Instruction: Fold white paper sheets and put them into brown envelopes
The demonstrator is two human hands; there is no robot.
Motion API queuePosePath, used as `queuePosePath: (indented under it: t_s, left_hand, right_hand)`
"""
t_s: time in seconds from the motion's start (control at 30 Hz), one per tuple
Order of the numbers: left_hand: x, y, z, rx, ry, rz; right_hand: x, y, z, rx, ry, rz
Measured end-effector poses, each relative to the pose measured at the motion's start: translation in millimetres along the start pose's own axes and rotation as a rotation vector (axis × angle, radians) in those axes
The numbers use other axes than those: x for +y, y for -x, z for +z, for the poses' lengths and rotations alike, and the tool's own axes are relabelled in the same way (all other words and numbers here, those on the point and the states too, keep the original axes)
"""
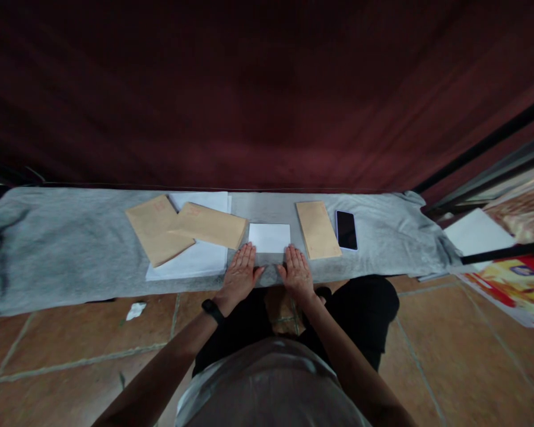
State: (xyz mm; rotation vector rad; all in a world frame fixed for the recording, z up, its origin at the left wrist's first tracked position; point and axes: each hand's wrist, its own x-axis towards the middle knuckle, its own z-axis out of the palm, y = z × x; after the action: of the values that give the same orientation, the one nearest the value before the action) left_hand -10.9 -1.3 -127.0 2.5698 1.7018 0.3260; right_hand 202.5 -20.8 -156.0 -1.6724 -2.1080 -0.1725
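Note:
A white sheet of paper (269,237), folded or cut to a small rectangle, lies flat on the grey cloth in front of me. My left hand (241,268) rests flat with its fingertips at the paper's lower left corner, fingers stretched out and thumb apart. At the lower right corner, my right hand (297,271) lies flat in the same way, thumb pointing inward. Neither hand grips anything. Just left of the paper is a brown envelope (211,224), overlapping a second brown envelope (158,228). Another brown envelope (318,230) lies to the right.
Larger white sheets (204,261) lie under the left envelopes. A phone (346,230) with a dark screen is beside the right envelope. The grey cloth (80,243) covers a long narrow surface against a dark red curtain (267,107). A colourful printed box (520,287) stands far right.

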Motion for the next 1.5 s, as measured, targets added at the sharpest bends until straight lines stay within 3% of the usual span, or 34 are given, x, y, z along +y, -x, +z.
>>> queuePosePath:
  t_s: [0.23, 0.47, 0.73, 1.07, 1.5]
  left_hand:
    - [5.8, -9.6, -2.2, 0.029, 0.006, -0.036]
    - [19.1, -52.5, -2.3, 0.015, 0.059, 0.013]
    - [13.8, -89.0, 19.3, -0.061, 0.059, 0.001]
    - [12.6, -95.6, 25.5, -0.031, 0.082, -0.085]
    - [15.2, -84.9, 25.3, 0.056, 0.112, -0.132]
  right_hand:
    - [-4.7, -14.8, -1.9, -0.025, -0.102, 0.123]
    - [-14.1, -58.7, 4.1, -0.131, -0.199, 0.118]
    - [-17.4, -90.7, 14.6, -0.231, -0.16, 0.098]
    - [-11.5, -100.5, 27.3, -0.206, -0.102, 0.137]
    - [-0.4, -89.9, 27.7, -0.163, -0.078, 0.161]
